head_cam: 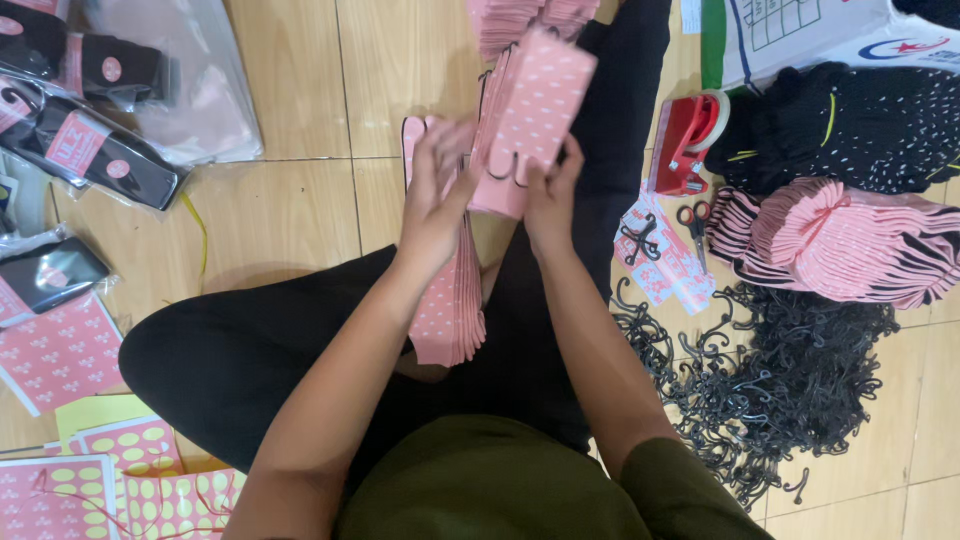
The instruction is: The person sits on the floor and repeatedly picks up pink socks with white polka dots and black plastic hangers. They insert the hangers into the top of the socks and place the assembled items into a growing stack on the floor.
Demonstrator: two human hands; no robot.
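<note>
Two hands hold my stack of pink cards (530, 110), white-dotted, fanned above the lap. My left hand (437, 190) presses its side; my right hand (553, 195) pinches the lower edge.

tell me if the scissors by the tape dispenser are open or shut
Shut, as far as the picture shows: the scissors lie flat on the pink printed sheets, the two handle loops side by side and the blades showing as one narrow line.

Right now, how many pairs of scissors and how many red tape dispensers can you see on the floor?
1 pair of small red-handled scissors lies right of the right hand, beside the pile of black plastic hooks. 1 red plastic tape dispenser stands just above. Others may be hidden.
</note>
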